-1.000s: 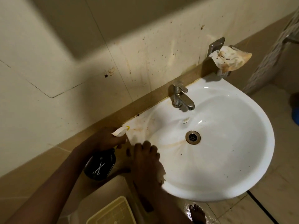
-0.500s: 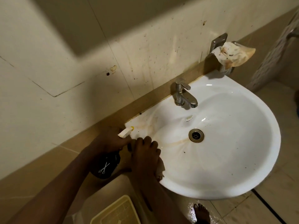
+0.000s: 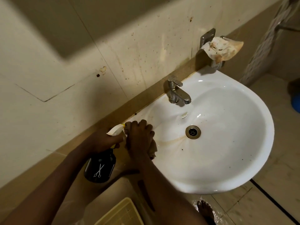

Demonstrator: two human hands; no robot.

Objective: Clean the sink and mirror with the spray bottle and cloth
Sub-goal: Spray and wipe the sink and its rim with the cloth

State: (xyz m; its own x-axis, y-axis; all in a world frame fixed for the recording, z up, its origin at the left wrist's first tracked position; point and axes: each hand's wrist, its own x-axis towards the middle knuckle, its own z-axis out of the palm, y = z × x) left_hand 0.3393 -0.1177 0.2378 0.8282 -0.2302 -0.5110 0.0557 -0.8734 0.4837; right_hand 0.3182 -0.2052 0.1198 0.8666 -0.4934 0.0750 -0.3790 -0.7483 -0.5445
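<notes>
Right hand (image 3: 139,137) is sliding up the sink (image 3: 235,159) rim's left corner, closer to the wall than a second ago; rim wiping is progressing toward the back edge. Its fingers are curling over the cloth (image 3: 153,149), pressing it on the rim. Left hand (image 3: 103,141) is gripping the bottle (image 3: 99,168) just beside the sink, nozzle toward the rim.

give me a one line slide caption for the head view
Right hand presses a cloth on the stained sink rim while the left hand holds a black spray bottle.
</notes>
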